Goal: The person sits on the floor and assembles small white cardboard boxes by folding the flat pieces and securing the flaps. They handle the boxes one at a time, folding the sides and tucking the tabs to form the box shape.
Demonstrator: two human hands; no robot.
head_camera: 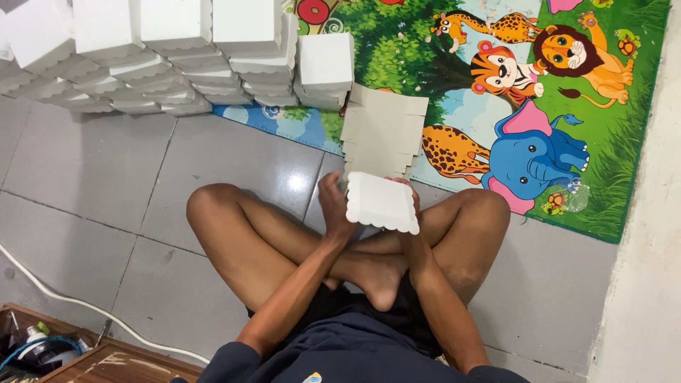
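I sit cross-legged on a grey tiled floor. Both hands hold a small white box (383, 204) with scalloped edges above my knees. My left hand (333, 202) grips its left side, fingers curled around the edge. My right hand (410, 191) is mostly hidden behind the box's right side, with only fingertips showing. Just beyond the box lies a stack of flat grey cardboard blanks (383, 135), unfolded, partly on the mat.
Several folded white boxes (177, 57) are stacked in rows at the top left, one pile (325, 71) nearer the blanks. A colourful animal play mat (567, 106) covers the floor at top right. A white cable (71, 298) and a wooden crate (85, 358) are at bottom left.
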